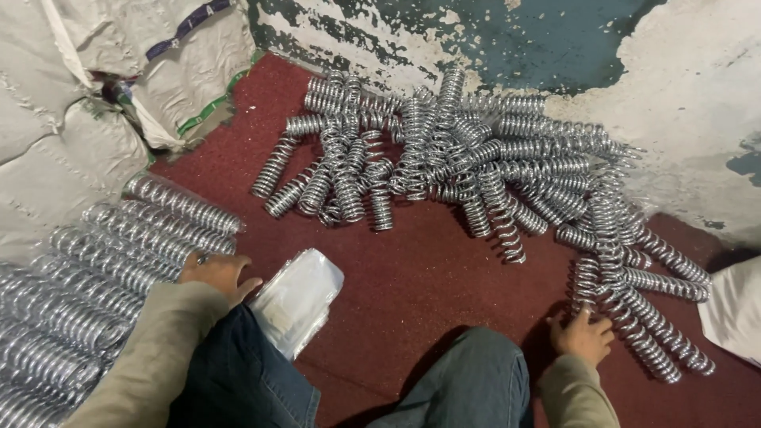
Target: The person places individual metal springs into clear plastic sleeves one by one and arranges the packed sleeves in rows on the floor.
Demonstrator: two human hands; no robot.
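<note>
**Springs, loose and bagged**

While the person sits on the red mat (412,277), the left hand (216,274) rests, fingers loosely curled and empty, beside a clear plastic sleeve (300,299) and the bagged springs (111,269). The right hand (583,337), fingers spread, touches a loose spring (626,317). Beyond, the tangled pile (444,154) could snag, dragging neighbours along.

A dark red floor (412,277) meets a wall (682,87) of flaking white plaster over teal paint, while pale woven sacks (71,103) crowd the left corner.
</note>
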